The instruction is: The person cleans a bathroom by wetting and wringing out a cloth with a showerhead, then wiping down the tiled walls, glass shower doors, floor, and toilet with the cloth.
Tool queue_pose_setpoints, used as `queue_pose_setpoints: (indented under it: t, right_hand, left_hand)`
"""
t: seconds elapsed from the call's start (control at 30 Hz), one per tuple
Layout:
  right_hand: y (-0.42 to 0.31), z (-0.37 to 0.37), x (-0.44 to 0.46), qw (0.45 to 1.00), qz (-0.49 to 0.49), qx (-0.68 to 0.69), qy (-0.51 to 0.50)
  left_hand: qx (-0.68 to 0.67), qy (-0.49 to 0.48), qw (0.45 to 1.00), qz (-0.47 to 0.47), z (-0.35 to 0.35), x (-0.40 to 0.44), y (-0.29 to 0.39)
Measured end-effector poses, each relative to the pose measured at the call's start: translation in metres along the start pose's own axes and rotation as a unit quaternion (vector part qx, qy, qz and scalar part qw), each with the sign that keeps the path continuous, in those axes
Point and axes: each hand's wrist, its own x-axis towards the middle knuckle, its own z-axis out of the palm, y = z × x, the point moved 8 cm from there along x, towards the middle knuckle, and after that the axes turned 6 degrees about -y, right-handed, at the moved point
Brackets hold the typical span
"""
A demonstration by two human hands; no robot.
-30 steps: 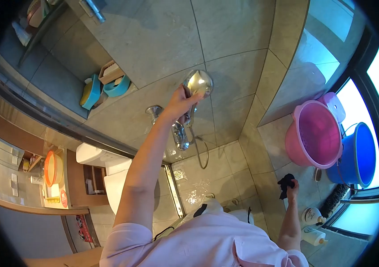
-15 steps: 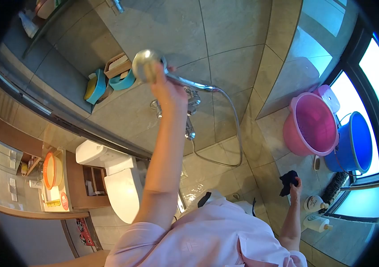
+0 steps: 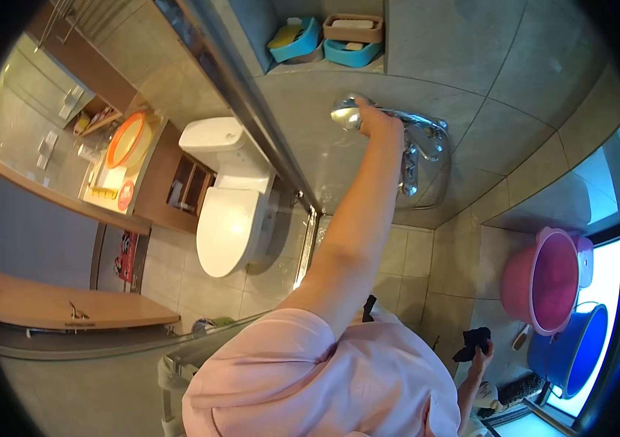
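Note:
A chrome shower head [image 3: 344,115] is in my left hand [image 3: 377,120], whose fingers are wrapped round it. Its handle points right, close to the chrome wall tap [image 3: 410,171], and part of the hose shows beside the tap. Low on the right, my right hand [image 3: 482,357] grips a dark crumpled cloth [image 3: 475,342] beside the tiled ledge.
Soap dishes [image 3: 352,52] stand in a wall niche above. A glass partition with a metal rail separates off the white toilet [image 3: 228,231] and the counter with an orange basin [image 3: 127,140]. A pink tub [image 3: 539,280] and a blue bucket [image 3: 571,351] stand by the window.
The view has turned left, bringing the toilet and door further in. The shower head has moved from out in front of the wall to beside the tap, still in my left hand.

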Motion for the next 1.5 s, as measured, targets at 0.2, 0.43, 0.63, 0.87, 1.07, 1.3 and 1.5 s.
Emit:
queue_pose_setpoints:
  t: [0.2, 0.43, 0.63, 0.87, 1.07, 1.3, 1.5]
  right_hand:
    - [-0.017, 0.002, 0.016, 0.998, -0.032, -0.047, -0.032]
    - [-0.033, 0.009, 0.031, 0.995, -0.037, -0.060, -0.064]
    - [-0.068, 0.033, 0.045, 0.990, -0.077, -0.075, -0.089]
    - [-0.156, 0.099, 0.051, 0.972, -0.155, -0.102, -0.141]
    - [-0.207, 0.147, 0.066, 0.978, -0.133, 0.019, -0.162]
    - [-0.266, 0.233, 0.057, 0.916, -0.026, 0.286, -0.280]
    - [-0.283, 0.311, 0.018, 0.893, -0.003, 0.333, -0.303]
  left_hand:
    - [-0.039, 0.048, 0.997, 0.036, -0.042, 0.030, 0.003]
    - [0.042, 0.004, 0.998, -0.045, -0.042, 0.048, 0.004]
    - [0.137, 0.036, 0.984, -0.106, -0.049, 0.058, 0.009]
    - [0.139, -0.061, 0.982, -0.115, -0.062, 0.043, 0.017]
    - [0.202, -0.069, 0.974, 0.081, -0.084, -0.019, 0.049]
    - [0.508, -0.192, 0.804, -0.242, -0.247, -0.150, -0.069]
    - [0.205, -0.330, 0.735, -0.556, -0.196, -0.213, -0.116]
